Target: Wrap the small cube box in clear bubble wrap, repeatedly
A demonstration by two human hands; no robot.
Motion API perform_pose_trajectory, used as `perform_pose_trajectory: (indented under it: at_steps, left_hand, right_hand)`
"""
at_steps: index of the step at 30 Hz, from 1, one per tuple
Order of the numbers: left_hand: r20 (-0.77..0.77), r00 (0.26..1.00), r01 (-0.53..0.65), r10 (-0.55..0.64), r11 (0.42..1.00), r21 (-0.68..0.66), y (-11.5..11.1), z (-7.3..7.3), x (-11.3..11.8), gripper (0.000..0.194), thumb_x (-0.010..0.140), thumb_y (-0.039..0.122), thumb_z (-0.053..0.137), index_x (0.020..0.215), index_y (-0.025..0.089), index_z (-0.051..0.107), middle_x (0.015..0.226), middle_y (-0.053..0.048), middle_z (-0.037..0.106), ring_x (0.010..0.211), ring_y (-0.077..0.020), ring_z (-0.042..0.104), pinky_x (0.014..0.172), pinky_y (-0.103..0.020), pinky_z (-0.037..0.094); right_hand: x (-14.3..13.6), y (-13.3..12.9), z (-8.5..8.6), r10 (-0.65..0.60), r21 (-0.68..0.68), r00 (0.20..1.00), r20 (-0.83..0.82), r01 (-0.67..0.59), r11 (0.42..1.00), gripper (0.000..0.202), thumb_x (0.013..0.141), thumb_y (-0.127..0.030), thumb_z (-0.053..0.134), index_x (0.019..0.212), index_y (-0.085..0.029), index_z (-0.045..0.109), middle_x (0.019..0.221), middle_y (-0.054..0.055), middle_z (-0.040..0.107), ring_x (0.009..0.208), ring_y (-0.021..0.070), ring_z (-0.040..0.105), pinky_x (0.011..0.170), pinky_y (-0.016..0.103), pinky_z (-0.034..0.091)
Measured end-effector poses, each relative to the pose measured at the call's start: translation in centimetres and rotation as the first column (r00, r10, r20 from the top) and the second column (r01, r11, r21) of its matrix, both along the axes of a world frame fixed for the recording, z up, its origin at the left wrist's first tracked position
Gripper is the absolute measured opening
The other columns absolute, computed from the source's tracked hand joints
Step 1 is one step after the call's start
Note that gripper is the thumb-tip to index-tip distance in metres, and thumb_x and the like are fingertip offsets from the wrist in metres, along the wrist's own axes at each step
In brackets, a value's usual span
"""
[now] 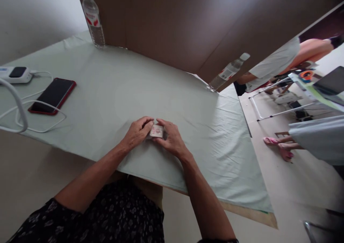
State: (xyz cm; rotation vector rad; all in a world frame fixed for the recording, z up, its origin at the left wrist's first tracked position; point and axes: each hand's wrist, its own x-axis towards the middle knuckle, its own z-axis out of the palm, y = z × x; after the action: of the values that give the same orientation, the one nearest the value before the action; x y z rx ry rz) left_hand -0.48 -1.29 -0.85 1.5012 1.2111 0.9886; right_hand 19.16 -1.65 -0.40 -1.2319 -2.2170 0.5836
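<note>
Near the front edge of the cloth-covered table, a small pale block with red print [157, 131], like a little deck of cards, sits between my two hands. My left hand [138, 131] holds its left side, the thumb over its upper left corner. Around its right side curves my right hand [172, 137], with fingers at the far edge and the thumb at the near edge. Both hands are closed on it, low over the cloth. The block's left end is partly hidden by my left hand.
A phone with a red case [52, 96] lies on the left among white cables [20, 106] and a white power strip [17, 74]. Two water bottles [93, 20] [228, 72] stand against a brown board [161, 24]. Other people are at the right, beside another table [309, 89].
</note>
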Motion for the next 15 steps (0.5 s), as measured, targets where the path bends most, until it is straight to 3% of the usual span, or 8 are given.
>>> perform_pose_trajectory:
  at_steps: [5,11,15]
  left_hand:
    - [0.026,0.997,-0.078,0.078,0.997,0.006,-0.2,-0.2,0.1,0.054,0.091,0.040,0.054,0.138,0.014,0.052,0.135,-0.016,0.062,0.120,-0.0271,0.060,0.101,-0.042,0.049]
    - [-0.125,0.991,-0.039,0.050,0.995,0.087,-0.3,-0.3,0.3,0.060,0.086,0.034,0.056,0.141,0.012,0.049,0.138,-0.018,0.059,0.128,-0.0299,0.053,0.103,-0.046,0.048]
    - [-0.139,0.990,-0.023,0.036,0.995,0.097,-0.3,-0.5,0.3,0.060,0.088,0.035,0.054,0.143,0.012,0.048,0.137,-0.018,0.059,0.125,-0.0297,0.056,0.102,-0.047,0.049]
  right_hand:
    - [-0.1,0.4,-0.5,-0.140,0.047,0.988,-0.065,0.143,0.989,0.065,0.080,-0.035,0.073,0.141,-0.023,0.051,0.129,0.012,0.068,0.121,0.0297,0.061,0.106,0.049,0.043]
    - [1.0,0.5,-1.4,-0.148,-0.013,0.984,-0.102,0.147,0.989,0.073,0.078,-0.046,0.076,0.142,-0.023,0.050,0.144,0.015,0.058,0.133,0.0318,0.054,0.111,0.053,0.041]
    - [1.8,0.0,-0.9,-0.185,0.086,0.965,-0.188,0.204,0.975,0.046,0.087,-0.042,0.068,0.130,-0.027,0.060,0.136,0.011,0.064,0.130,0.0279,0.057,0.109,0.051,0.043]
